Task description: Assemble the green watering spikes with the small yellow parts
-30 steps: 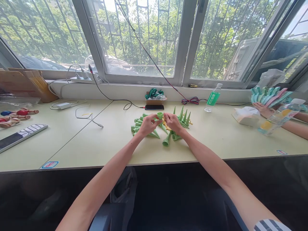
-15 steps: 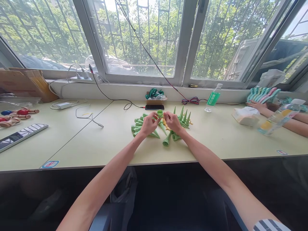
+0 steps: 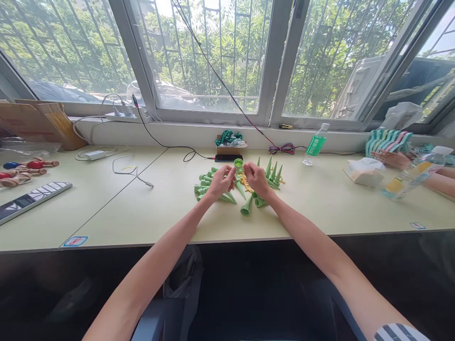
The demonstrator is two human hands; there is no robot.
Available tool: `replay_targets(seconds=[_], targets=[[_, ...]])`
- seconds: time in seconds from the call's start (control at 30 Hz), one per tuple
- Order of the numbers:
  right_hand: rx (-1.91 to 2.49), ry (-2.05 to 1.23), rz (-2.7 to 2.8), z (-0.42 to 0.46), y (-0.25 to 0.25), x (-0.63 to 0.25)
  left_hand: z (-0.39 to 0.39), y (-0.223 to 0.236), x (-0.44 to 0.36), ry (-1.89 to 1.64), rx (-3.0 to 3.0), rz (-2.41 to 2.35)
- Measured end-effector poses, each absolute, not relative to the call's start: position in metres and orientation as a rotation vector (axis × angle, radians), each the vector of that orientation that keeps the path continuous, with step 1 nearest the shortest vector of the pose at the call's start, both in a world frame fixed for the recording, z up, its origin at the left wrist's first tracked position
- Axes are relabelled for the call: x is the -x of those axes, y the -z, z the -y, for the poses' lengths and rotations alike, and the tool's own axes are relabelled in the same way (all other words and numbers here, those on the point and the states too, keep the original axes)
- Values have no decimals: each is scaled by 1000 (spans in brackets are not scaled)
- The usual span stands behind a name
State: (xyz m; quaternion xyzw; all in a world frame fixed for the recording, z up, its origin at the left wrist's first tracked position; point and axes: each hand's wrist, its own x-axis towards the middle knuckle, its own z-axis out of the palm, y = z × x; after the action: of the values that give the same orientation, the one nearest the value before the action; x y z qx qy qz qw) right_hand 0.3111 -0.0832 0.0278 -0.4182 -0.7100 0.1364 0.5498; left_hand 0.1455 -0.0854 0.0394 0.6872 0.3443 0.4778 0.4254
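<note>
My left hand (image 3: 222, 182) is closed on a green plastic plant watering spike (image 3: 238, 163), its round open end facing up and toward me. My right hand (image 3: 256, 182) is pinched closed right beside that end; whatever is between its fingertips is hidden. Below and between the hands lie small yellow plastic pieces (image 3: 244, 183), partly covered. More green spikes (image 3: 203, 183) lie heaped beside my left hand. Several upright spikes (image 3: 273, 172) stand point up just beyond my right hand. Nearer to me, one loose spike (image 3: 245, 209) lies with its open end toward me.
Behind the hands are a phone (image 3: 227, 158) and a small cardboard box (image 3: 230, 149). To the right stand a green-labelled bottle (image 3: 314, 147), a tissue pack (image 3: 364, 173) and a tilted bottle (image 3: 408, 177), near a co-worker's hands (image 3: 393, 158). A white cable (image 3: 135, 173) lies left.
The held spike's open end has shifted slightly right and up. My right fingers have curled tighter beside it. At the far right, the co-worker's hand has moved on the striped items.
</note>
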Motion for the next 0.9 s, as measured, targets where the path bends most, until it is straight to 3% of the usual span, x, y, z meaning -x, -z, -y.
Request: replay_targets(seconds=[0.27,0.9], targets=[[965,-371,1779,84,-26,-310,81,-41,-141,-976,-1433,-781],[1009,-434,1754,84,-29,-312,88,-47,-135,-976,-1624,-725]])
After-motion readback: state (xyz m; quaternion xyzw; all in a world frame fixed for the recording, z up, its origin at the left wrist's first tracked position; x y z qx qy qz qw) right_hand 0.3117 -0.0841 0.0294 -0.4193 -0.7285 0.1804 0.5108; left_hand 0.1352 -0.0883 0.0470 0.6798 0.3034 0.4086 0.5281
